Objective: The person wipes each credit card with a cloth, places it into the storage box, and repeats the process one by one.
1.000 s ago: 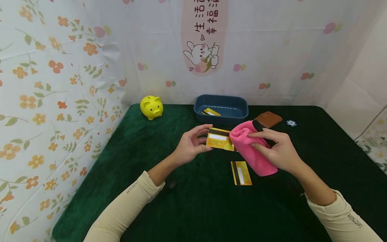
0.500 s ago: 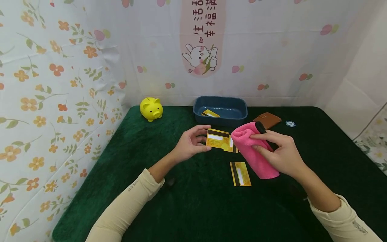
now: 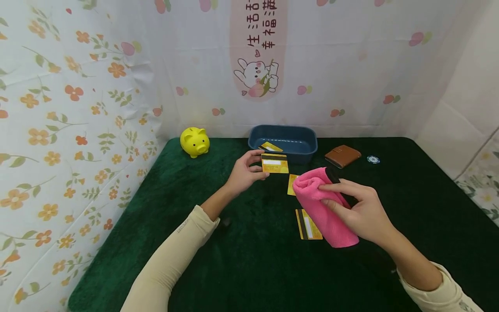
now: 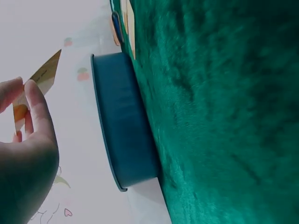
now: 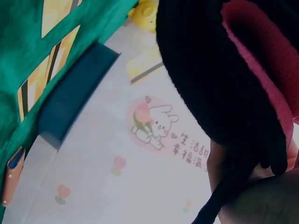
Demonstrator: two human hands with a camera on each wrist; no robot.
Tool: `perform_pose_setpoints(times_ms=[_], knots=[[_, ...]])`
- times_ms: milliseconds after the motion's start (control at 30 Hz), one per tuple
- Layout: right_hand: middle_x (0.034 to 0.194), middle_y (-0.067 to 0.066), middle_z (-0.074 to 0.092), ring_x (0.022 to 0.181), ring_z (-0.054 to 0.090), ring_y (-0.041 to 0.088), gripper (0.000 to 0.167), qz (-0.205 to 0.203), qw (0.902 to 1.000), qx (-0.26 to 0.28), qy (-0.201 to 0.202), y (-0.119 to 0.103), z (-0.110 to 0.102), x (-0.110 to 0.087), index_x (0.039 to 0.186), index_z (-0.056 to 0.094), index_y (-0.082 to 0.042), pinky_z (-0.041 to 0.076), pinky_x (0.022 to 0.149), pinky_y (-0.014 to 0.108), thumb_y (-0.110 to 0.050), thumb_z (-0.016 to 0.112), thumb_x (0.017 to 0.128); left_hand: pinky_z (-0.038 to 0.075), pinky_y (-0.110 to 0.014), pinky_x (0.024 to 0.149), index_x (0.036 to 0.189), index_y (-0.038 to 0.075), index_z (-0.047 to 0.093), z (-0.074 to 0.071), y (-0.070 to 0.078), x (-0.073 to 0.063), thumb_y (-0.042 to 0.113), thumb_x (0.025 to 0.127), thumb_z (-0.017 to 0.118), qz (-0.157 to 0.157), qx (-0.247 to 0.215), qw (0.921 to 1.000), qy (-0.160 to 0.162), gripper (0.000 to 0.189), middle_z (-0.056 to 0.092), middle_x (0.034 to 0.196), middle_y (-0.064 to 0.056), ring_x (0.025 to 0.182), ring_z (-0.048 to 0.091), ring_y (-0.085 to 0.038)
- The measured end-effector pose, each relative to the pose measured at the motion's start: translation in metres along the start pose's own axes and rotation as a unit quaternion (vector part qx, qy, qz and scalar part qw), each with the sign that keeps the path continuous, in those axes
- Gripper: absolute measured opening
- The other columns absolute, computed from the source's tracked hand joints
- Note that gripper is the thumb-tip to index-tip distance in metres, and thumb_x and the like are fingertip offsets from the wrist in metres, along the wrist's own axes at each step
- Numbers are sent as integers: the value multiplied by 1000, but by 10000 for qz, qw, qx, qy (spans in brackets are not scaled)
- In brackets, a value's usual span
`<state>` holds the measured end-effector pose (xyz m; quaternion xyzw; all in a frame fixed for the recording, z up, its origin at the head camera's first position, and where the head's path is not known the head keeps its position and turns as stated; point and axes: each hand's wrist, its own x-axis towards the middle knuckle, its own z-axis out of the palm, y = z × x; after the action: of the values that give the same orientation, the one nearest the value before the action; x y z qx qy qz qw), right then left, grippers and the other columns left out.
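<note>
In the head view my left hand [image 3: 242, 174] pinches a gold bank card [image 3: 275, 164] by its edges, raised in front of the blue bin [image 3: 300, 158]. The left wrist view has the same card [image 4: 45, 77] between thumb and fingers, apart from the bin. My right hand [image 3: 364, 212] grips a rolled pink cloth [image 3: 321, 212] with a black trim, a hole showing at its end. Beneath the cloth, a second card [image 3: 291, 185] and a third card [image 3: 308, 225] lie on the green table, partly covered from view. The right wrist view is mostly filled by the cloth's black part [image 5: 210, 74].
Another gold card [image 3: 270, 147] leans inside the bin. A yellow piggy bank [image 3: 195, 142] stands at the back left. Right of the bin lie a brown wallet [image 3: 343, 156] and a poker chip [image 3: 373, 160]. A patterned curtain [image 3: 187, 56] hangs behind the green tabletop [image 3: 218, 268].
My left hand has drawn its card away from the cloth, up and left toward the bin. Another card has come into view beside the cloth, which has shifted slightly down.
</note>
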<state>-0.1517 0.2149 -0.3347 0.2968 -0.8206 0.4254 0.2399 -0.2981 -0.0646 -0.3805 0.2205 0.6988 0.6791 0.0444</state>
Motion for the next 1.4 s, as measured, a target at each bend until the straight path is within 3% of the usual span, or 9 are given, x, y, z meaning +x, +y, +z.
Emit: perform_pose_setpoints(times_ms=[267,400,700,833,1033,1167,1300,1400], knots=[[98,3,69,77,59,9,43,149,9997,189,-53,-8,-1,-3,112,73,-5,53,59,20,17,75,76,59,-35,81,139,4,47,10,-5,24,-16,82,70,-185,214,9983,517,65,59,127,-19,99,69,-33],[104,0,70,84,62,8,42,331,9989,310,-141,-12,-1,-6,114,73,-6,56,62,21,15,75,77,58,-35,86,140,3,46,15,-8,34,-13,83,71,-272,395,9964,692,64,58,129,-19,101,69,-32],[103,3,70,85,62,10,44,27,9981,564,-226,-20,-1,-7,113,73,-6,56,64,21,17,75,75,57,-35,87,140,5,48,13,-10,49,-7,84,74,-300,533,9920,1103,63,64,121,-17,102,69,-29],[100,2,69,82,60,11,44,110,9981,555,-253,-20,-2,-9,114,72,-5,56,61,23,17,75,76,59,-35,84,139,6,49,11,-11,51,-6,84,75,-377,692,9901,1165,62,65,122,-16,101,69,-29],[105,3,70,87,62,10,43,89,9983,527,-234,-18,-2,-9,113,73,-6,57,65,23,17,74,76,56,-27,68,139,9,51,9,-15,55,-2,83,77,-434,1077,9843,1326,63,67,121,-14,95,71,-25],[103,2,70,85,62,10,43,152,9985,475,-203,-18,-3,-11,114,73,-6,56,63,23,16,75,77,56,-29,69,141,10,51,9,-19,60,1,84,78,-505,1290,9810,1359,63,68,120,-13,95,71,-25],[103,2,70,85,62,11,43,217,9984,491,-195,-17,-4,-14,114,72,-6,57,62,24,15,75,77,56,-34,76,142,11,52,8,-21,61,8,85,78,-645,1926,9693,1383,62,70,115,-13,108,64,-27],[101,1,70,82,61,11,43,209,9982,531,-198,-16,-4,-14,114,72,-6,56,61,24,16,74,77,56,-34,80,140,9,54,7,-24,62,10,88,77,-677,2310,9608,1374,57,72,112,-12,109,63,-27]])
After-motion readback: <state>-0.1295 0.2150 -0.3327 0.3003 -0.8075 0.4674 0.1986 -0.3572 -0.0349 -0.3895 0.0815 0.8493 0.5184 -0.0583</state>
